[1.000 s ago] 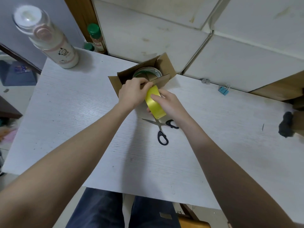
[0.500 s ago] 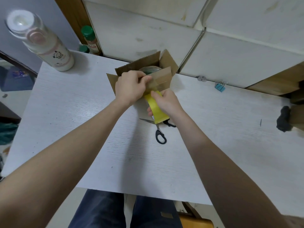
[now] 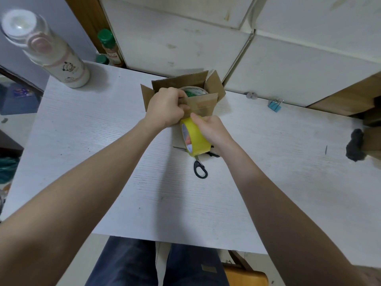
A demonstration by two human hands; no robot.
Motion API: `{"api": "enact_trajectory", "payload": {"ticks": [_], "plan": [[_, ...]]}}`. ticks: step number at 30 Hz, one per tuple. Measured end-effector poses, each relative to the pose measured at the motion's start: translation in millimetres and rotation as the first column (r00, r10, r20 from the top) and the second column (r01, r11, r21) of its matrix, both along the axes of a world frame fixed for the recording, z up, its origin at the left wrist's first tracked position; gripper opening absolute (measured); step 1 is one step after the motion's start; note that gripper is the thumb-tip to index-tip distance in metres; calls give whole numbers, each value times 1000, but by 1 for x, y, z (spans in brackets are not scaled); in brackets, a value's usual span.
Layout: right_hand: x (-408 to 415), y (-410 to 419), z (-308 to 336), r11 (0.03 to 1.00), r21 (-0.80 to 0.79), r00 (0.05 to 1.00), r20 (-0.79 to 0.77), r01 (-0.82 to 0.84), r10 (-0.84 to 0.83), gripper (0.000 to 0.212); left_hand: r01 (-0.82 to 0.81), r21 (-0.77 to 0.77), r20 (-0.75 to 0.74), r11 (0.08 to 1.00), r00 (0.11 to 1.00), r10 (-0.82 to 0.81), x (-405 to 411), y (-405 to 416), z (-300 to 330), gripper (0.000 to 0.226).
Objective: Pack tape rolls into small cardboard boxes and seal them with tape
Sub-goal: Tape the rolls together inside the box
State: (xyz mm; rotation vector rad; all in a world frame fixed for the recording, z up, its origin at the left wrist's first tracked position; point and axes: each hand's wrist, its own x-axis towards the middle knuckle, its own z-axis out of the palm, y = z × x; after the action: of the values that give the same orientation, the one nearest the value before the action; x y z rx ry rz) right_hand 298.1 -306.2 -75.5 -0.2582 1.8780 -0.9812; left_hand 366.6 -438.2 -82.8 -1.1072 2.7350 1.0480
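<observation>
A small cardboard box [image 3: 214, 85] stands at the far middle of the white table [image 3: 103, 162], its flaps partly up. Inside it lies a tape roll [image 3: 194, 91] with a green and white label, half hidden by the near flap [image 3: 203, 104]. My left hand [image 3: 167, 109] grips that near flap at its left end, fingers curled over its edge. My right hand [image 3: 210, 130] holds a yellow tape roll [image 3: 195, 139] just in front of the box, thumb on top near the flap.
Black-handled scissors [image 3: 200, 169] lie on the table under the yellow roll. A tall pink-and-white bottle [image 3: 51, 56] stands at the far left corner. A blue binder clip [image 3: 274, 105] lies at the far right by the wall. A dark object [image 3: 355, 145] sits at the right edge.
The near flap has been folded up and over the box opening by my left hand. The yellow roll in my right hand has dropped slightly toward me, away from the box top.
</observation>
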Motion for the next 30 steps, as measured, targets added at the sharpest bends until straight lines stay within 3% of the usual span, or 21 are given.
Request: {"api": "enact_trajectory", "payload": {"ticks": [4, 7, 10, 16, 23, 30], "plan": [[4, -4, 4, 994, -33, 975, 199, 108, -99, 34, 60, -153, -30, 986, 997, -65, -5, 5, -6, 18], [5, -2, 5, 986, -61, 952, 277, 157, -134, 22, 77, -151, -50, 986, 995, -86, -4, 6, -11, 23], [5, 2, 4, 985, -52, 951, 273, 167, -147, 24, 122, -212, -47, 970, 990, -135, 1, 5, -14, 23], [11, 14, 2, 998, -47, 993, 109, -45, 50, 18, 33, -214, -34, 976, 999, -41, 0, -2, -11, 21], [21, 5, 1, 994, -30, 994, 37, 107, -106, 27, 35, -272, 4, 962, 999, -35, 1, 0, -9, 22], [27, -2, -3, 981, -2, 962, 198, 192, -188, 34, -27, -220, 64, 975, 997, 42, 3, -7, -1, 22]]}}
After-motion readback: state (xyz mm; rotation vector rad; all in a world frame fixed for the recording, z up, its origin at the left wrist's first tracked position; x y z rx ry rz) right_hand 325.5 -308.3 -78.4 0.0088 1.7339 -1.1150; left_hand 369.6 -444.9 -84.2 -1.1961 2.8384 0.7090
